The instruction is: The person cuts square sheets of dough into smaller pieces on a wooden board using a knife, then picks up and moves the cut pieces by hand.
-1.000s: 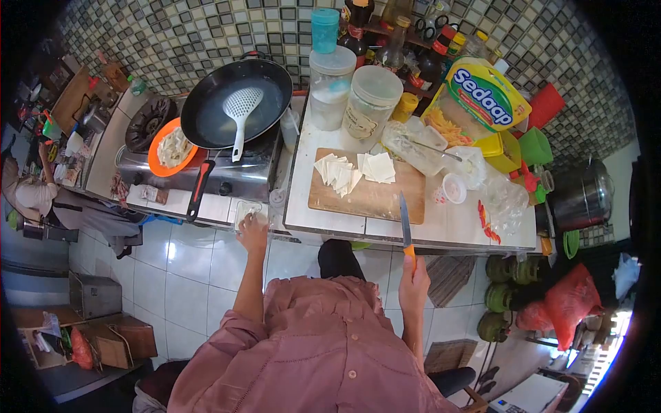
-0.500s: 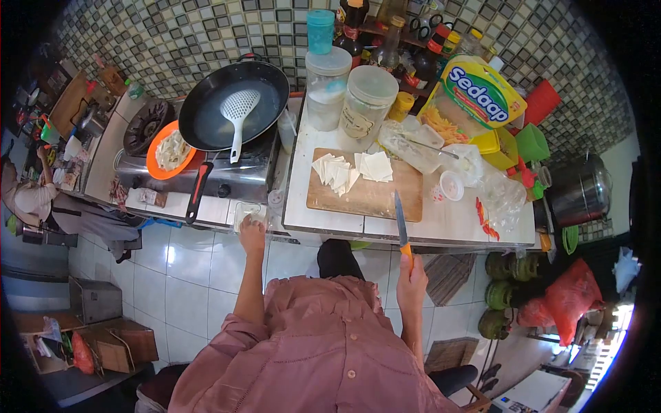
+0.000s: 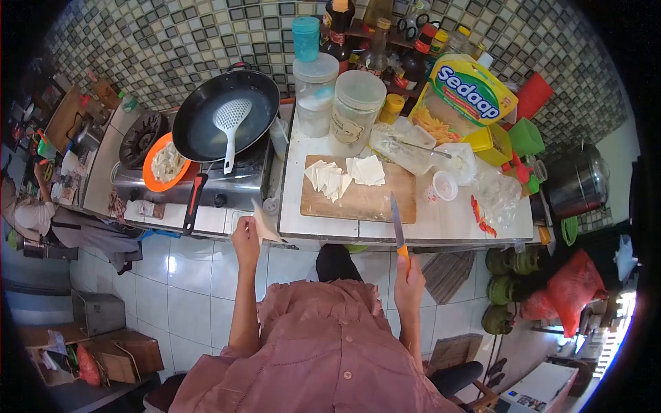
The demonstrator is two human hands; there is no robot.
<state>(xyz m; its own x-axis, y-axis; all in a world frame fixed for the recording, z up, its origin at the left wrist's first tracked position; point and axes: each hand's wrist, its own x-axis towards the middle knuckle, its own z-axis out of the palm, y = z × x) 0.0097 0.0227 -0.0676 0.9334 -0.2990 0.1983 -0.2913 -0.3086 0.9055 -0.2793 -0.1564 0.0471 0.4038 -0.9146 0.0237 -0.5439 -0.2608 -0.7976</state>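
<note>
My left hand [image 3: 246, 239] is closed at the counter's front edge, pinching a thin pale dough wrapper [image 3: 266, 224] that stands tilted up from the counter. In my right hand [image 3: 410, 281] is a knife [image 3: 398, 230] with an orange handle, its blade pointing up toward the wooden cutting board [image 3: 396, 203]. On that board lie a fanned-out pile of cut wrapper squares [image 3: 326, 182] and, just right of it, a neater stack of squares [image 3: 365, 171].
A black frying pan [image 3: 200, 131] holding a white slotted spatula [image 3: 233, 120] sits on the stove, beside an orange plate [image 3: 153, 180] of pale food. Lidded jars [image 3: 357, 110], a Sedaap bag [image 3: 468, 93] and red chillies [image 3: 482, 217] surround the board. Another person [image 3: 41, 210] stands far left.
My left hand has raised the wrapper from lying near the counter edge to a tilted position. The knife stays in my right hand, nearly unmoved. The view has shifted slightly.
</note>
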